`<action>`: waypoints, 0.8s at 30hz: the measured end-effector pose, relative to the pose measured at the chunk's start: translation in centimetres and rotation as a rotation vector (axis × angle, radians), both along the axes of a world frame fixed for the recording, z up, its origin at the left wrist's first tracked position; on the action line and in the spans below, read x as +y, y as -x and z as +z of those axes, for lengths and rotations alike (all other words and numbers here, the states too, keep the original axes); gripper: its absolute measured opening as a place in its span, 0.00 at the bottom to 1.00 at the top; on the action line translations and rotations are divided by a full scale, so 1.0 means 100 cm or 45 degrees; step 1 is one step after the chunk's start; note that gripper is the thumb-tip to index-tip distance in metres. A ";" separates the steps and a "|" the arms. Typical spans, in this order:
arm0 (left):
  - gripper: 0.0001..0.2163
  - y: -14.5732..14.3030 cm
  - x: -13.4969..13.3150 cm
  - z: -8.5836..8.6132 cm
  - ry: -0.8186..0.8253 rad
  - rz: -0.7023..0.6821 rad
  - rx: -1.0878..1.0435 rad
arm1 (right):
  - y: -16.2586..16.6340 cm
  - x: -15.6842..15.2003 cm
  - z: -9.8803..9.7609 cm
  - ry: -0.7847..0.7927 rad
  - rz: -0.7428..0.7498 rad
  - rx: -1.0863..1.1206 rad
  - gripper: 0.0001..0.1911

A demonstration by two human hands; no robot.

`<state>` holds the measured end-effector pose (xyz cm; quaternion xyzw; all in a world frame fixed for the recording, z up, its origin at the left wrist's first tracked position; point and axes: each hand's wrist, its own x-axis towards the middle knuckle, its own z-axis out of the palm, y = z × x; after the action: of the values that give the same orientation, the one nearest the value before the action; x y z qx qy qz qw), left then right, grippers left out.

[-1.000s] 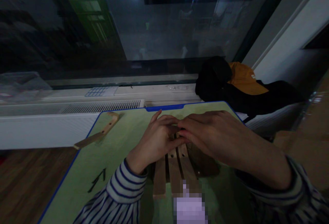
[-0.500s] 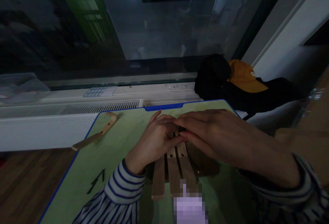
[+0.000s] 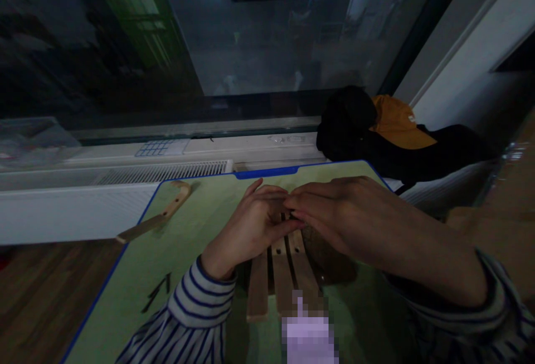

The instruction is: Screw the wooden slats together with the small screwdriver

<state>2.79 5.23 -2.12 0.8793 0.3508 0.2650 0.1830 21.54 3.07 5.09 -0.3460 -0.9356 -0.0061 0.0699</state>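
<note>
Three light wooden slats (image 3: 284, 286) with dark holes lie side by side on the light green board, their far ends under my hands. My left hand (image 3: 251, 230) is closed over the far part of the slats, thumb towards the right. My right hand (image 3: 351, 213) reaches in from the right with its fingertips pinched together at the same spot, touching the left hand's fingers. Whatever sits between those fingertips is hidden. Beside the slats, partly under my right hand, is a dark brown object (image 3: 334, 263) of unclear kind.
A curved wooden piece (image 3: 167, 210) with holes overhangs the left edge of the blue-rimmed board (image 3: 204, 202). Several thin black parts (image 3: 156, 292) lie nearer. Behind are a radiator (image 3: 163, 174), a window, an orange cap (image 3: 401, 121) and black cloth (image 3: 455, 146).
My right fingertips have shifted very slightly at the far end of the slats. My left hand and the slats stay almost in place.
</note>
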 end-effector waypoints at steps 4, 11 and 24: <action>0.05 0.000 0.001 -0.001 0.029 -0.011 0.000 | -0.001 -0.001 -0.001 -0.019 0.002 0.006 0.09; 0.07 0.002 0.000 0.001 0.111 -0.083 0.052 | 0.000 0.000 -0.001 -0.118 0.001 0.043 0.08; 0.07 0.000 -0.001 0.002 -0.006 0.009 0.086 | 0.001 0.002 -0.002 -0.098 -0.067 0.000 0.06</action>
<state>2.80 5.15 -1.97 0.8869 0.3594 0.2366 0.1681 21.42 3.26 4.90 -0.3677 -0.9252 -0.0440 0.0830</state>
